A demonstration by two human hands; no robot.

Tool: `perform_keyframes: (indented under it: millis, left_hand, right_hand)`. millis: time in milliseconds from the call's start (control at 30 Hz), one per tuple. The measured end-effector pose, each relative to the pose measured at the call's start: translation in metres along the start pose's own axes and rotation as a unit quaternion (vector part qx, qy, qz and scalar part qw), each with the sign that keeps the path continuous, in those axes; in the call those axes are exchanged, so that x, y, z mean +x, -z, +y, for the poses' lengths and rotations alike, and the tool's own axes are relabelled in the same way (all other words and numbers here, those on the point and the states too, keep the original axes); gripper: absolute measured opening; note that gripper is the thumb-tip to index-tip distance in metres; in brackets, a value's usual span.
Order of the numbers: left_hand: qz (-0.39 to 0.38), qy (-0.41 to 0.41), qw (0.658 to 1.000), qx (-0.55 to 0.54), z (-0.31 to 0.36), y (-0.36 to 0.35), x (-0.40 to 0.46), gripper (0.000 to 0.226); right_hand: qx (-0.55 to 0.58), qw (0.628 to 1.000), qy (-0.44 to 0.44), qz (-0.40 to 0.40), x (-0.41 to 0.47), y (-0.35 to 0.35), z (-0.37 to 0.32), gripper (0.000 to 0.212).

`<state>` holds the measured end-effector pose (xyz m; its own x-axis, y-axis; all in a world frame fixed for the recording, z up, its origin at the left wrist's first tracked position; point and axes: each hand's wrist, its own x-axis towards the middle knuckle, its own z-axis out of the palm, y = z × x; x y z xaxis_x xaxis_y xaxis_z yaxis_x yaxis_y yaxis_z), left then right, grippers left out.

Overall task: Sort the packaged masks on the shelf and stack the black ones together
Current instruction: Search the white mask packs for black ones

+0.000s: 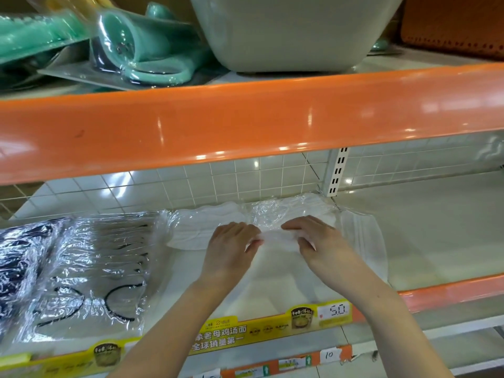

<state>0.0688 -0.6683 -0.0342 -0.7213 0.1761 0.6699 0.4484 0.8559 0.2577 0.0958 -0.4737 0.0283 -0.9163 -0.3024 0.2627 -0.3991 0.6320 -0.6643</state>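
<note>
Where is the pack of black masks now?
In the head view, the pack of black masks lies at the shelf's far left, beside a clear pack.

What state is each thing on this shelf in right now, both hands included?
Left hand: pinching the white mask pack.
Right hand: pinching the same pack.
White mask pack: held just above the shelf, wrapper crinkled.
Black mask packs: lying flat at left, wrapped.
Grey basin: upright on the upper shelf.

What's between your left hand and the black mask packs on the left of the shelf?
In the head view, white masks lie behind and left of the left hand, reaching the black mask packs; nearer the front edge the shelf is bare.
</note>
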Motion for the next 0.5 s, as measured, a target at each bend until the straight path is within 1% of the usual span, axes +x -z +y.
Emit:
perform_keyframes:
  millis: [67, 100, 200, 233, 300, 333, 367, 433, 500]
  left_hand:
    - [0.018, -0.03, 0.999, 0.036, -0.005, 0.003, -0.004, 0.005]
    - [0.026, -0.033, 0.998, 0.047, -0.006, 0.005, -0.006, 0.006]
    - [0.057, -0.026, 0.996, 0.064, -0.006, 0.013, -0.007, 0.016]
    - [0.065, -0.028, 0.995, 0.07, -0.006, 0.015, -0.008, 0.019]
    - [0.075, -0.045, 0.992, 0.088, -0.007, 0.021, -0.008, 0.022]
    - [0.077, -0.055, 0.991, 0.097, -0.008, 0.024, -0.009, 0.024]
    - [0.08, -0.062, 0.989, 0.105, -0.009, 0.027, -0.009, 0.024]
    - [0.085, -0.07, 0.987, 0.114, -0.01, 0.031, -0.01, 0.02]
    - [0.09, -0.074, 0.986, 0.116, -0.012, 0.035, -0.011, 0.018]
  right_hand:
    - [-0.013, 1.0, 0.02, 0.011, 0.0, -0.004, 0.0, 0.045]
    - [-0.013, 1.0, 0.024, 0.008, 0.0, -0.006, 0.0, 0.045]
    - [-0.028, 0.999, 0.034, -0.001, 0.0, -0.013, -0.006, 0.031]
    - [-0.028, 0.999, 0.028, -0.011, -0.001, -0.014, -0.01, 0.035]
    - [-0.029, 0.999, 0.004, -0.038, -0.002, -0.019, -0.014, 0.055]
    - [-0.037, 0.998, -0.009, -0.048, -0.002, -0.022, -0.016, 0.053]
    - [-0.058, 0.997, -0.013, -0.05, -0.002, -0.027, -0.017, 0.043]
    - [-0.11, 0.994, 0.005, -0.012, 0.0, -0.041, -0.016, 0.025]
    - [-0.138, 0.99, 0.015, 0.027, 0.005, -0.054, -0.01, 0.017]
